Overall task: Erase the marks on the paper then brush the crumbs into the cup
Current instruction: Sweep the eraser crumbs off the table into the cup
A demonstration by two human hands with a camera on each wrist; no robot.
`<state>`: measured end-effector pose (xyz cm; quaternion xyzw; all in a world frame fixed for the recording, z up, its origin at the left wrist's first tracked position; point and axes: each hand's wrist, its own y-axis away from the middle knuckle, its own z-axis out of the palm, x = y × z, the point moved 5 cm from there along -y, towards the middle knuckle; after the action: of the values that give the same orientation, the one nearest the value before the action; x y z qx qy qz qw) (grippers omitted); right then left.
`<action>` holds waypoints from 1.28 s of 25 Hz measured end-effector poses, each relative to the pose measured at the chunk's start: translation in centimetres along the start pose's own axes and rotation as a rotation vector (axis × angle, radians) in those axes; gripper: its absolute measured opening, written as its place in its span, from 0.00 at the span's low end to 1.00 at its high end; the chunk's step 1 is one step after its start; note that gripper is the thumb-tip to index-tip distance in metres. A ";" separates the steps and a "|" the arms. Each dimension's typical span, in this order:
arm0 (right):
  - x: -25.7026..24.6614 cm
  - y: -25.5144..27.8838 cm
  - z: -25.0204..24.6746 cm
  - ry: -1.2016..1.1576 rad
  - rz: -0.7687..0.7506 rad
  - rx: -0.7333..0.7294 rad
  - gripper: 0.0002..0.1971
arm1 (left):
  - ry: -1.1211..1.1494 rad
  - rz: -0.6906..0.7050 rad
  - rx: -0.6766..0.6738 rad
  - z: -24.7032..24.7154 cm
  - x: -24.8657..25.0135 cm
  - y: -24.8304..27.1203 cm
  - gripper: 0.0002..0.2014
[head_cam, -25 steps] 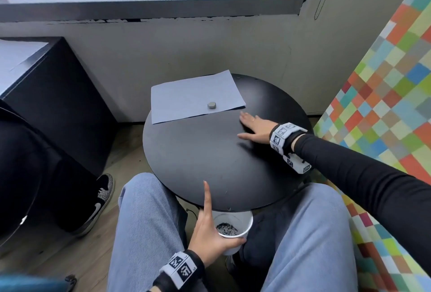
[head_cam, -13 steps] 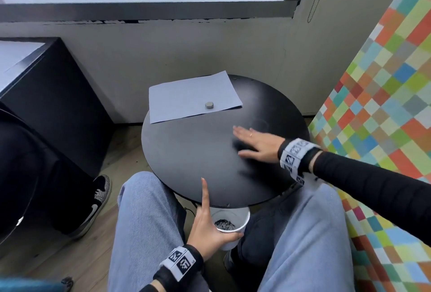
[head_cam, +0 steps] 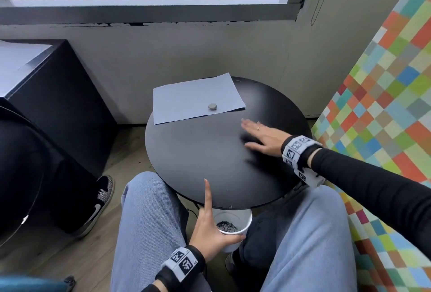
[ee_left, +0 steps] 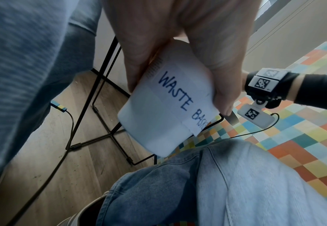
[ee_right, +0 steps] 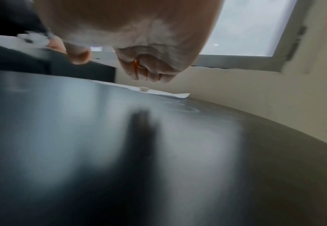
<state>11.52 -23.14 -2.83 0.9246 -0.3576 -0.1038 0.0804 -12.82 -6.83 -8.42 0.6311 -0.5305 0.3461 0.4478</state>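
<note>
Brushing step: right hand (head_cam: 263,136) spread flat on the surface (head_cam: 198,151); left hand (head_cam: 210,233) grips the cup (head_cam: 242,221) below its edge. Next, sweep crumbs cupward.

Head overhead; wrist views close, low.

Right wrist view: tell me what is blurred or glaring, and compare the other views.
Right wrist: table smeared, pale window glare, dark shadow streak. Head: sharp, only the right hand slightly blurred. Left wrist: cup lettering readable, slightly soft.
</note>
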 end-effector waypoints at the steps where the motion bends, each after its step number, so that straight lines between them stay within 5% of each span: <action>1: 1.7 -0.4 -0.5 -0.007 0.147 -0.003 0.38 | 0.004 0.001 -0.001 0.0 0.0 0.0 0.76; 2: 3.0 -0.7 -0.7 -0.007 0.258 -0.039 0.40 | 0.005 -0.001 0.000 0.0 -0.1 0.1 0.76; 4: 2.8 -1.0 -0.4 0.015 0.245 -0.106 0.49 | -0.004 -0.003 0.008 -0.1 -0.1 0.1 0.76; 6: -0.8 -0.4 1.0 0.046 -0.010 -0.130 0.54 | -0.012 -0.004 0.009 -0.1 -0.1 0.0 0.77; 9: -6.4 2.3 2.3 0.084 -0.349 -0.183 0.49 | -0.013 -0.005 0.006 -0.2 -0.1 -0.1 0.77; 14: -1.9 0.6 0.1 -0.007 0.027 -0.055 0.61 | -0.008 0.008 0.002 -0.1 -0.4 0.0 0.76; 16: -2.7 0.9 0.9 0.025 -0.015 -0.087 0.61 | -0.007 0.007 0.006 -0.2 -0.4 0.0 0.76; 19: -6.9 2.7 2.8 0.069 -0.268 -0.155 0.51 | -0.013 0.010 -0.005 -0.2 -0.4 -0.2 0.76; 24: -3.8 2.9 1.3 0.005 0.013 -0.081 0.57 | -0.009 0.021 0.000 -0.1 -0.4 -0.2 0.77; 29: -7.6 4.5 2.5 -0.023 -0.212 -0.184 0.46 | -0.012 0.020 0.007 -0.1 -0.3 -0.2 0.76; 32: -3.2 3.6 0.8 -0.041 0.173 -0.053 0.42 | -0.014 0.024 -0.004 0.0 -0.5 -0.1 0.77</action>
<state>6.70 -23.69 -2.41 0.8855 -0.4348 -0.1251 0.1062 -12.82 -6.66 -8.88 0.6261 -0.5420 0.3460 0.4411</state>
